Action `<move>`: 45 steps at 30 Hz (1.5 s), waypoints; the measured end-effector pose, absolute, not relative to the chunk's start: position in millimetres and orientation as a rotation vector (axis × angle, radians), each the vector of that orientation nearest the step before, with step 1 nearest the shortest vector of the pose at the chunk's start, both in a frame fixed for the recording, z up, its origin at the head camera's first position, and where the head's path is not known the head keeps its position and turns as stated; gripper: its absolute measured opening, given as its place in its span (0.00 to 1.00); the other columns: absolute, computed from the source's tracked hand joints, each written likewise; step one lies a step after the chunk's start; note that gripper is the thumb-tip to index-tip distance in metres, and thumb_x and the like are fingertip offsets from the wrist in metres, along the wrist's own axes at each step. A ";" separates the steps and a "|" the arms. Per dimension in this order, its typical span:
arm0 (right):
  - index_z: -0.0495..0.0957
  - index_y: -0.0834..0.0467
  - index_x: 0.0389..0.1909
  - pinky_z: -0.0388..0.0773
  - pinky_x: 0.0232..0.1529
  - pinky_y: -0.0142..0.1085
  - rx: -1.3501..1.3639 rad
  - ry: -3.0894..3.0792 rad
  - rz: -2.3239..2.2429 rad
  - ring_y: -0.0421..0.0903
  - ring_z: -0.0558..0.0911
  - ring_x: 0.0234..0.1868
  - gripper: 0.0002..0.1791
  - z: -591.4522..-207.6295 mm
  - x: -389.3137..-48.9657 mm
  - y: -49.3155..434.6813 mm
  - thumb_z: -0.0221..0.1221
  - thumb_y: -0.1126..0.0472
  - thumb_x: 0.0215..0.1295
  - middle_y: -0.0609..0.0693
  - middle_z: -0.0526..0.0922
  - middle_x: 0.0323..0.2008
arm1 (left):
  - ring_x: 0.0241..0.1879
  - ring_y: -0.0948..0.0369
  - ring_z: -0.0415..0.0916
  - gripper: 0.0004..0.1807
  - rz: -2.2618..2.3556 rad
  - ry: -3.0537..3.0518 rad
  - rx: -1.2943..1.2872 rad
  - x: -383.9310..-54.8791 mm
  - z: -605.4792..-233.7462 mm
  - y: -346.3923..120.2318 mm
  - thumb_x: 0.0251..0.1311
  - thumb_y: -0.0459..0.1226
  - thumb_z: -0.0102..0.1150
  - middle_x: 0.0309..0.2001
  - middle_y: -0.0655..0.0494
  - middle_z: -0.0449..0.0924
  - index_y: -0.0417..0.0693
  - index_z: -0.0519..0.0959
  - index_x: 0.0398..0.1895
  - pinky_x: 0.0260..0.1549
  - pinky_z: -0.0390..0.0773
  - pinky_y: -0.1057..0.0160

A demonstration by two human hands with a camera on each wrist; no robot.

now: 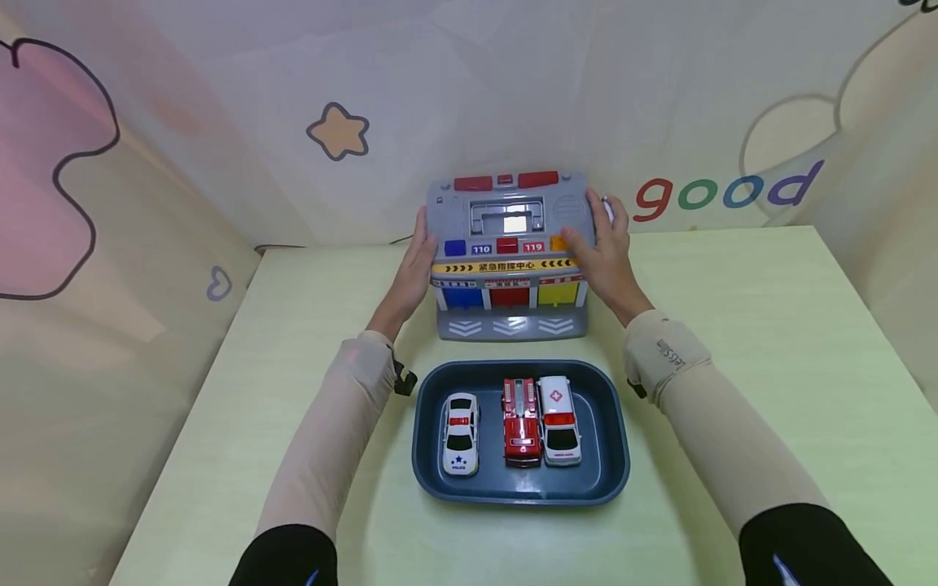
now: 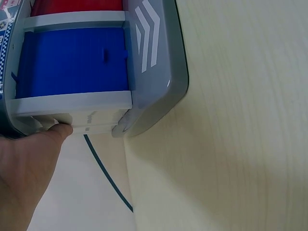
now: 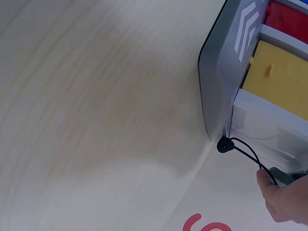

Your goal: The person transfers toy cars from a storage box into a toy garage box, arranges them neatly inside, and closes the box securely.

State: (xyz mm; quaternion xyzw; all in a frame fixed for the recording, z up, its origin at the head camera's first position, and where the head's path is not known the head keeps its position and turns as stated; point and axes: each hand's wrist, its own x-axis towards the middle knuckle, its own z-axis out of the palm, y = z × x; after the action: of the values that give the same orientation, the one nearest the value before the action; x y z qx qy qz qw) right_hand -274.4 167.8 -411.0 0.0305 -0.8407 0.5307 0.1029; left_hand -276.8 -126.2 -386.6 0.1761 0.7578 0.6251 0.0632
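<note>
A grey toy garage with blue, red and yellow doors stands at the back of the table. My left hand grips its left side; in the left wrist view the thumb lies against the side wall near the blue door. On the opposite side my right hand holds the garage, thumb on the top face by the orange button. A black cord hangs at that side, close to the right fingers. The far fingers of the left hand are partly hidden behind the garage.
In front of the garage sits a dark blue tray holding a white police car, a red fire truck and a white ambulance. A printed backdrop rises right behind the table.
</note>
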 end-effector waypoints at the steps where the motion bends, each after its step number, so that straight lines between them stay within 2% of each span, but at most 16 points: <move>1: 0.45 0.40 0.81 0.61 0.72 0.55 0.088 -2.483 1.569 0.58 0.42 0.78 0.44 -410.9 -274.2 167.6 0.55 0.39 0.70 0.49 0.34 0.80 | 0.79 0.64 0.24 0.33 1.888 2.289 0.532 -276.4 -386.6 -126.3 0.81 0.44 0.25 0.82 0.61 0.27 0.54 0.27 0.80 0.76 0.31 0.58; 9: 0.44 0.40 0.81 0.60 0.72 0.55 0.074 -2.500 1.570 0.59 0.42 0.78 0.44 -409.5 -273.4 167.3 0.55 0.40 0.70 0.49 0.33 0.80 | 0.79 0.64 0.24 0.33 1.887 2.293 0.523 -276.0 -386.5 -126.0 0.81 0.44 0.26 0.82 0.61 0.27 0.54 0.27 0.81 0.76 0.31 0.58; 18: 0.44 0.42 0.81 0.62 0.72 0.52 0.093 -2.502 1.559 0.59 0.47 0.77 0.43 -409.1 -273.6 167.0 0.54 0.42 0.71 0.50 0.34 0.79 | 0.80 0.64 0.25 0.34 1.903 2.287 0.546 -276.5 -388.7 -126.5 0.81 0.44 0.26 0.82 0.61 0.28 0.50 0.27 0.81 0.77 0.32 0.56; 26: 0.43 0.40 0.81 0.65 0.71 0.50 0.095 -2.503 1.574 0.58 0.46 0.76 0.43 -409.4 -274.6 165.9 0.55 0.43 0.72 0.50 0.34 0.79 | 0.79 0.66 0.25 0.33 1.902 2.299 0.510 -277.5 -389.1 -126.9 0.81 0.44 0.26 0.82 0.63 0.28 0.55 0.28 0.81 0.76 0.32 0.58; 32: 0.43 0.42 0.81 0.65 0.71 0.50 0.112 -2.495 1.564 0.57 0.47 0.76 0.44 -410.0 -273.5 166.7 0.54 0.41 0.72 0.51 0.34 0.79 | 0.79 0.65 0.24 0.33 1.887 2.316 0.498 -277.3 -387.9 -125.4 0.81 0.44 0.26 0.82 0.62 0.28 0.55 0.28 0.81 0.76 0.32 0.58; 40: 0.40 0.43 0.81 0.53 0.74 0.58 0.118 -2.596 1.482 0.60 0.43 0.79 0.43 -402.0 -266.1 174.0 0.48 0.36 0.73 0.50 0.28 0.80 | 0.80 0.65 0.28 0.33 1.882 2.335 0.485 -276.5 -386.8 -123.5 0.81 0.43 0.26 0.82 0.63 0.31 0.55 0.30 0.81 0.77 0.35 0.56; 45: 0.40 0.41 0.81 0.52 0.72 0.64 0.100 -2.643 1.456 0.62 0.43 0.79 0.45 -403.7 -253.3 181.4 0.47 0.33 0.72 0.51 0.27 0.80 | 0.79 0.66 0.27 0.33 1.874 2.328 0.474 -277.0 -386.9 -123.1 0.81 0.44 0.26 0.82 0.64 0.31 0.57 0.29 0.81 0.77 0.34 0.58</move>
State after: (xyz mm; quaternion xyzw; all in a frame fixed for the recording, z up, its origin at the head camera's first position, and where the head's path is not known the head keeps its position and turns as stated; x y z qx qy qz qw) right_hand -253.3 181.4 -403.7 0.0331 -0.8737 0.4814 0.0613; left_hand -277.0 -123.1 -386.9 0.1564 0.7682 0.6182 0.0577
